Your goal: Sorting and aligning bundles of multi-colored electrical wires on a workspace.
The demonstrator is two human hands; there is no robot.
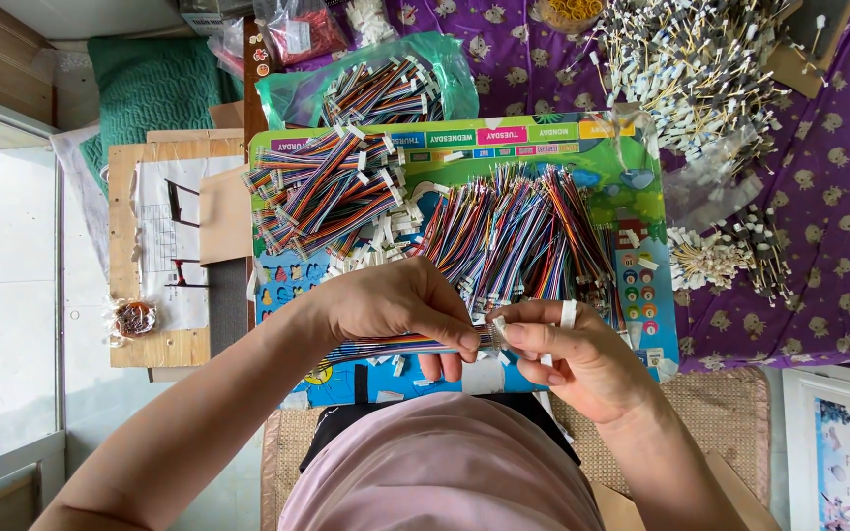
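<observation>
Hundreds of thin coloured wires cover the work surface, and going by the piles the job looks well begun but far from finished. The largest heap is the loose multicoloured wire spread (518, 231) across the middle of the bright children's calendar board (641, 187) that serves as a tray; these seem to be the pieces not yet handled. To its left lies a stack of ribbon cable bundles (322, 197) with white connectors at their ends, and more of the same fill a green plastic bag (292, 93) above (apparently the finished share). A scatter of small white connector housings (371, 246) sits between the two heaps.

At the near edge the left hand (395, 305) is closed around a flat rainbow ribbon cable (400, 346), pinching it near its tip. The right hand (577, 354) meets it there, thumb and forefinger shut on a small white connector (497, 329) touching the cable's end; whether it is fully seated I cannot tell.

The board rests on a purple printed cloth (838, 216), where heaps of white-tipped wire pieces (700, 59) lie at the upper right. A wooden board with a paper sheet (159, 246) stands to the left, beside a pale floor and a window frame.
</observation>
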